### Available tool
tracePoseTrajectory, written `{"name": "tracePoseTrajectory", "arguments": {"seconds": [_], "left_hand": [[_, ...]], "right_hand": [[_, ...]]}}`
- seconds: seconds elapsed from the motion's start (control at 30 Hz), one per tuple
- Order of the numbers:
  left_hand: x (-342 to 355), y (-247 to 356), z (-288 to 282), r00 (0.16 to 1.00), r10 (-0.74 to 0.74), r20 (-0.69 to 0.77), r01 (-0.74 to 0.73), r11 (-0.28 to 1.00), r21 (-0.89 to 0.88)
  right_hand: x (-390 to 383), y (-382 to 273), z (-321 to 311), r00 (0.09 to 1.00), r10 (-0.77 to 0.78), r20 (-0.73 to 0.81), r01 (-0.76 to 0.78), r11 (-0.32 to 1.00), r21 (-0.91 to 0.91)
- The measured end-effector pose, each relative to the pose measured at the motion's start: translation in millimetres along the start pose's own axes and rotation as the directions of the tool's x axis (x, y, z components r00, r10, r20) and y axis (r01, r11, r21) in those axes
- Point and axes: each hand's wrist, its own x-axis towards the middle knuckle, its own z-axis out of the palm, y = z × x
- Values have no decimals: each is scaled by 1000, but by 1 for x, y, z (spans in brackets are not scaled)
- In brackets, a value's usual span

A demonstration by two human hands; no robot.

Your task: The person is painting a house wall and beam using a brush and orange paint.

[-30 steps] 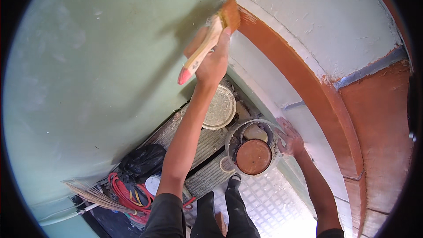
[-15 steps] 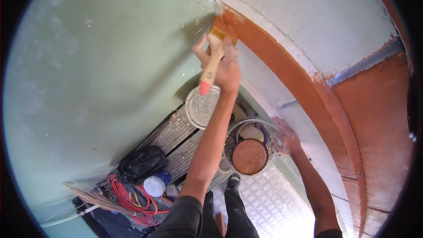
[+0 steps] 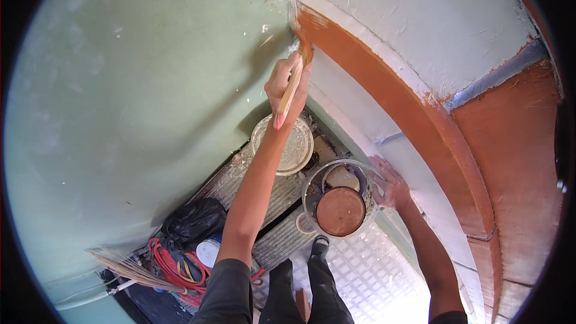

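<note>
In the left hand [image 3: 279, 81], a paintbrush [image 3: 291, 87] with pale wooden handle and red end is being gripped by closed fingers. The brush is being held at the upper end of the curved orange-brown band [image 3: 384, 93], close to the corner with the green wall [image 3: 150, 84]. Its bristles are being kept near the lower edge of this band; whether they are being pressed on it cannot be told surely. Half a second ago the broad face of the brush was being shown to the camera; now mostly its narrow side is being shown. The left forearm is being inclined more to the left than in that frame, so more of the right part of the round whitish lid [image 3: 297, 153] is being uncovered, while the white-topped can [image 3: 208, 252] is being partly hidden by the arm.

The right hand [image 3: 391, 185] is being placed, as in both earlier frames, beside the bucket [image 3: 309, 189], next to the pale lower wall [image 3: 360, 108]. Whether the bucket rim is being grasped or only touched cannot be told. Inside the bucket, a round container [image 3: 341, 211] with reddish-brown surface is being held. To the left, a black bag [image 3: 195, 219] is being seen near a red coil [image 3: 171, 264].
</note>
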Motion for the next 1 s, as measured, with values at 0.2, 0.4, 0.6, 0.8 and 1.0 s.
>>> {"name": "tracePoseTrajectory", "arguments": {"seconds": [0.2,0.4,0.6,0.8,1.0], "left_hand": [[-17,16,-10,984,-172,52,170,984,47],[39,37,-5,971,45,-235,-60,997,-58],[23,0,8,954,300,15,-300,953,51],[0,7,-21,980,9,199,-24,997,71],[28,46,-8,993,-89,-78,95,993,74]], "right_hand": [[-8,6,-4,1000,24,1,-24,1000,-15],[-7,6,-3,1000,22,2,-22,1000,-20],[-1,4,-2,1000,15,-1,-15,1000,-14],[-2,1,-5,1000,-10,-5,10,1000,0],[-5,3,-7,1000,8,10,-8,1000,-3]]}}
